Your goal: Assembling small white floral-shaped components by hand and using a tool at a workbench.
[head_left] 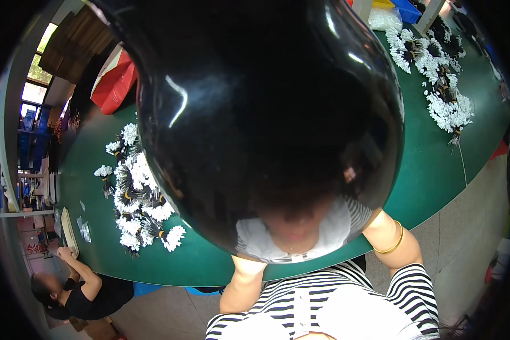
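Fingers of both hands are hidden behind a large, glossy, rounded black object (pixel 272 130); whether they are spread, pressed together or pinching something cannot be told. The object occupies the middle of the view, close to the camera, its surface marked by bright highlights and, low down, by the reflection of a person in white and striped clothing. The left forearm (pixel 242 289) reaches the object's lower edge, where the left hand passes from sight. The right forearm (pixel 405 258), bearing a gold-coloured bangle (pixel 395 245), meets the lower right edge, the right hand being likewise concealed. Contact between hands and object cannot be judged. Beyond lies a green table (pixel 436 175). To the left of the object rests a cluster of white-tipped black bundles (pixel 133 192), some tied with yellow bands; a second group (pixel 450 110) lies at upper right, near a clear bag of white pieces (pixel 384 18). A red bag (pixel 114 86) stands at upper left. At lower left, a co-worker (pixel 88 294) in black is beside the table.
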### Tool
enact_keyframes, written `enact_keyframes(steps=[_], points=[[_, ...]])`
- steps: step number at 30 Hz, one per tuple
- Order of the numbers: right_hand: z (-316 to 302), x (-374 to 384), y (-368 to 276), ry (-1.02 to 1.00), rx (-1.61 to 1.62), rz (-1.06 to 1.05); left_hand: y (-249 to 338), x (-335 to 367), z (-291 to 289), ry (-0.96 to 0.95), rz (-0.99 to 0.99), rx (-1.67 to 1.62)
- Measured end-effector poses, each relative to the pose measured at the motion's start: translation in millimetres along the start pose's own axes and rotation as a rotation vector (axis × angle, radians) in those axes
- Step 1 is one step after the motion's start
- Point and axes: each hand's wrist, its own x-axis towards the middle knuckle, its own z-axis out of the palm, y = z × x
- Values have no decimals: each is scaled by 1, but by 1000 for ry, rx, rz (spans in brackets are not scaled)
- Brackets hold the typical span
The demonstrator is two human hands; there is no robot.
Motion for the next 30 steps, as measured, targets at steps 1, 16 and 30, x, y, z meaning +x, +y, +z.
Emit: enact_keyframes(steps=[1,16,30], points=[[1,-1,4,33,-42,-60,1,-1,2,-26,43,10],[4,-10,-19,4,-270,-251,-15,-1,-38,-374,1,-226],[10,-7,-15,102,-775,-336,14,6,16,-402,133,833]])
